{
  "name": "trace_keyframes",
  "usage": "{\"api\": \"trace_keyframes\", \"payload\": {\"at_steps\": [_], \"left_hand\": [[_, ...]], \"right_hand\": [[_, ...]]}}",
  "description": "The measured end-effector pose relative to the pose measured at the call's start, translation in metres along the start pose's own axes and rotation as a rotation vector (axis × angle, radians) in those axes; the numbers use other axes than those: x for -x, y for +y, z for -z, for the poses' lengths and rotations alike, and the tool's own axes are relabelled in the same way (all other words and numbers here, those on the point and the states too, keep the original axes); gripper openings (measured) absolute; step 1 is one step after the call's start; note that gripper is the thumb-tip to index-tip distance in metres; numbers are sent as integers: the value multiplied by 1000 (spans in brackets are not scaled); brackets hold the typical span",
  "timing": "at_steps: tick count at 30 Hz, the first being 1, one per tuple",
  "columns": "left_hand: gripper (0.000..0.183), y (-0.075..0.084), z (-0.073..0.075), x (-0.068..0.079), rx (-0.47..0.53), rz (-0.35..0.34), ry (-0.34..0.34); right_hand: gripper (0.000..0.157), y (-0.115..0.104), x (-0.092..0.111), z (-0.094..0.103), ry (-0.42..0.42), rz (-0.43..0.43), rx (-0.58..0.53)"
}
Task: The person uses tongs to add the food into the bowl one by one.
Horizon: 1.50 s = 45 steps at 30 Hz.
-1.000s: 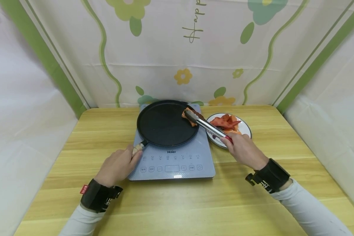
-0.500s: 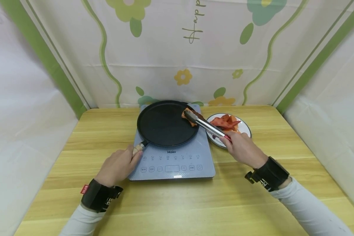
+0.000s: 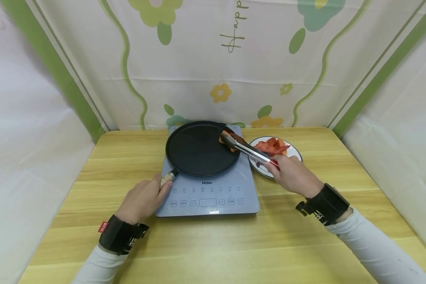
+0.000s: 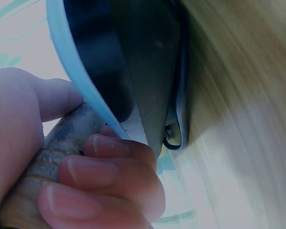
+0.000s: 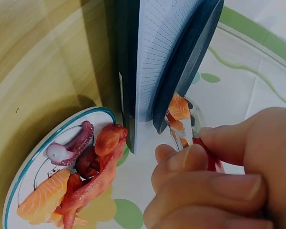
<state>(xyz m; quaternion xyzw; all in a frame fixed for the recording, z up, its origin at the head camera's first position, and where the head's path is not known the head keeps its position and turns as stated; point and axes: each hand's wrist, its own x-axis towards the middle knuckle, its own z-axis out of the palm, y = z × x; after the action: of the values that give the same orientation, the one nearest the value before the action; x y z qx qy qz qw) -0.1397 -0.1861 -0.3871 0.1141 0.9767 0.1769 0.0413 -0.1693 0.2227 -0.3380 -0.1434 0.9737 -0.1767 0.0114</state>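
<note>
1. Left hand curled round the handle; right hand clamped on the tongs.
2. Still left: food pieces on the plate.
3. Reached: orange piece at the right side of the pan, between tongs' tips, seemingly unreleased.

Cloth encloses a cooking nook (hob, pan).

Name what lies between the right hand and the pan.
The head view shows the tongs, running from the right hand past the plate to the pan.
</note>
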Motion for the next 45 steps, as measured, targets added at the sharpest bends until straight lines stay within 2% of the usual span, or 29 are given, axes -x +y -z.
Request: {"api": "trace_keyframes", "payload": {"at_steps": [6, 16, 26, 31, 38, 45], "left_hand": [[42, 0, 0, -1, 4, 3, -4], [42, 0, 0, 0, -5, 0, -4], [41, 0, 0, -1, 1, 6, -5], [41, 0, 0, -1, -2, 6, -6], [43, -2, -1, -1, -2, 0, -5], [43, -2, -2, -2, -1, 1, -5]], "right_hand": [[28, 1, -3, 2, 31, 35, 23], [34, 3, -2, 4, -28, -6, -52], [29, 4, 1, 5, 31, 17, -17], [39, 6, 6, 7, 42, 14, -13], [35, 4, 10, 11, 44, 17, 8], [44, 1, 14, 14, 57, 29, 22]]}}
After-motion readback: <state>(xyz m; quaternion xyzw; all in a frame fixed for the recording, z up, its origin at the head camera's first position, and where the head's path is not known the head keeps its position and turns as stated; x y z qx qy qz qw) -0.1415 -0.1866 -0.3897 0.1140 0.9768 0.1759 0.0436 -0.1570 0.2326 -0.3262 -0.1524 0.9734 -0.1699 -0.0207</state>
